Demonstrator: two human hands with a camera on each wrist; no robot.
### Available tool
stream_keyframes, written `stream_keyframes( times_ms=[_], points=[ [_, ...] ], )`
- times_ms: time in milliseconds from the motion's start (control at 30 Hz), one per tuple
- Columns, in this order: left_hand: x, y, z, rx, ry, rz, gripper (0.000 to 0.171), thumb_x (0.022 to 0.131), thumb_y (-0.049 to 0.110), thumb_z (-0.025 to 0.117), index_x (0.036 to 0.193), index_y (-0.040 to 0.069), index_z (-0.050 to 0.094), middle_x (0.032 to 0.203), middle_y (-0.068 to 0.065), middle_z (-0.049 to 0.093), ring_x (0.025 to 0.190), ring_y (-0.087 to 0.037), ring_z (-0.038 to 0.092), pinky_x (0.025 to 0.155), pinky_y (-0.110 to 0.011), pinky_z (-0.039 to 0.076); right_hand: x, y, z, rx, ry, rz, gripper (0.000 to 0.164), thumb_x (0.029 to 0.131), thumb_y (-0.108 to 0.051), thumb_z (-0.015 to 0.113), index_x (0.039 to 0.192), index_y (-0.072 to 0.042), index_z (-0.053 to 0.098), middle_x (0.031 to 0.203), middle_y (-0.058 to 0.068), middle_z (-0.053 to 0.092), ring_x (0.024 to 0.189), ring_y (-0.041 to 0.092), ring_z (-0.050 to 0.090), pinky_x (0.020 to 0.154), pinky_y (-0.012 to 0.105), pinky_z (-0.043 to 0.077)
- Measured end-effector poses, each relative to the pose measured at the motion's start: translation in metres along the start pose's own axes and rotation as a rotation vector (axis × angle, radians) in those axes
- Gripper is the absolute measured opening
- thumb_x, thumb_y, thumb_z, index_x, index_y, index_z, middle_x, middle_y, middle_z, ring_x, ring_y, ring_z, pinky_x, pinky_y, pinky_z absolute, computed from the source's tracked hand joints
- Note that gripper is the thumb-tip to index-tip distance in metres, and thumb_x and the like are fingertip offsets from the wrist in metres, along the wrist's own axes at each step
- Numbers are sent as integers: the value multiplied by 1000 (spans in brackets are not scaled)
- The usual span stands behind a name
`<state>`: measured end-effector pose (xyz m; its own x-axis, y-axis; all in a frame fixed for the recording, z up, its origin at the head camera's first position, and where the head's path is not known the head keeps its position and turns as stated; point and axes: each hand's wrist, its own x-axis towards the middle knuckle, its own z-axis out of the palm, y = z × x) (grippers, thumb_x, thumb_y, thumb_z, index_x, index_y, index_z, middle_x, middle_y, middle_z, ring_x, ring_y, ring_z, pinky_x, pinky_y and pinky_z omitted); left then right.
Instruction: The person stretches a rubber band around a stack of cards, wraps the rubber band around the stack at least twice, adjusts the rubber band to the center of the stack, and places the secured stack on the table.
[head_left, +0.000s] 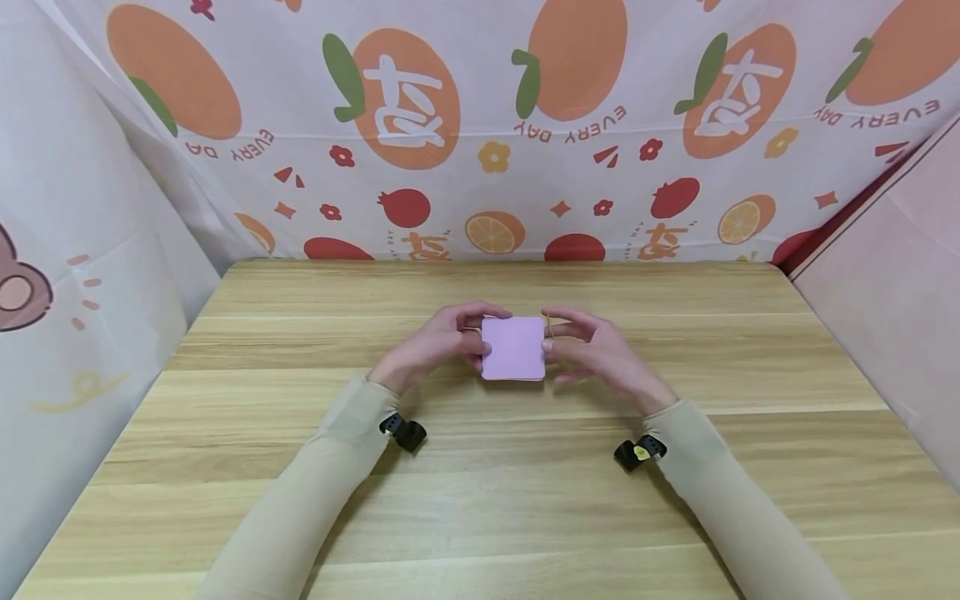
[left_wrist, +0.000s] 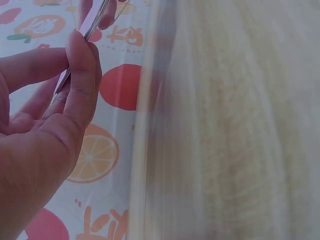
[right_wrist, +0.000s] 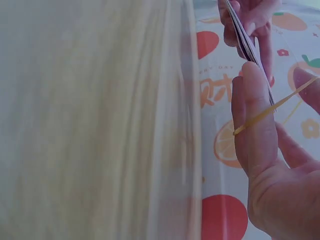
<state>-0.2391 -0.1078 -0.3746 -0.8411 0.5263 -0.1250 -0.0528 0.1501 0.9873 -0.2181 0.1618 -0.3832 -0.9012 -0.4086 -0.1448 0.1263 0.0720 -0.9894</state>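
Observation:
A thin stack of light purple square cards (head_left: pixel 513 348) with rounded corners is held up near the middle of the table. My left hand (head_left: pixel 438 343) pinches its left edge, thumb on the face and fingers behind. At the opposite edge, my right hand (head_left: pixel 600 354) has its thumb on the cards and other fingers behind and spread. A thin yellowish rubber band (right_wrist: pixel 260 117) is stretched across the right hand's fingers, beside the stack. Seen edge-on in the left wrist view, the stack (left_wrist: pixel 64 80) shows several layers between the left fingers.
Under both forearms lies a wood-grain table (head_left: pixel 517 500). Behind it hangs a fruit-print curtain (head_left: pixel 480 92), with pale cloth (head_left: pixel 82 167) at the left and a light pink panel (head_left: pixel 892 267) at the right. Black wrist cameras (head_left: pixel 405 433) are strapped over the beige sleeves (head_left: pixel 300 492).

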Motion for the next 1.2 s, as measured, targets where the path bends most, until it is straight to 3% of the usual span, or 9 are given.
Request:
stream_keyframes(
  times_ms=[333, 567, 833, 1000, 1200],
  points=[
    [-1, 0, 5, 0, -30, 23, 50, 86, -4, 62, 132, 14, 60, 114, -15, 61, 80, -26, 60, 74, -44, 54, 0, 0, 10, -69, 0, -3, 63, 89, -13, 75, 144, -16, 46, 120, 17, 61, 90, 36, 67, 66, 51, 58],
    [2, 1, 9, -55, 4, 17, 54, 88, -3, 62, 139, 9, 52, 98, -14, 64, 72, -23, 61, 74, -43, 55, 0, -2, 11, -45, 30, -50, 55, 91, -2, 68, 141, -14, 48, 111, 21, 61, 82, 33, 66, 62, 48, 59],
    [5, 0, 16, -21, 39, -42, 16, 92, 6, 68, 104, -4, 64, 86, -11, 68, 64, -18, 61, 68, -32, 56, -2, -7, 10, -28, 83, -59, 50, 90, 0, 68, 135, -15, 51, 111, 21, 62, 77, 34, 65, 63, 49, 59],
    [5, 0, 20, -15, 57, -23, 11, 91, 5, 69, 98, -2, 65, 86, -12, 67, 65, -17, 61, 64, -27, 55, -2, -9, 10, -39, 90, -48, 47, 91, -4, 69, 133, -12, 51, 112, 21, 62, 84, 34, 66, 62, 46, 59],
    [4, 0, 21, -20, 88, 19, 9, 89, 2, 71, 88, -3, 63, 79, -12, 65, 61, -19, 60, 63, -30, 55, 0, -5, 11, -66, 77, -22, 45, 90, -7, 71, 131, -7, 52, 118, 19, 63, 90, 32, 66, 65, 45, 59]
  ],
)
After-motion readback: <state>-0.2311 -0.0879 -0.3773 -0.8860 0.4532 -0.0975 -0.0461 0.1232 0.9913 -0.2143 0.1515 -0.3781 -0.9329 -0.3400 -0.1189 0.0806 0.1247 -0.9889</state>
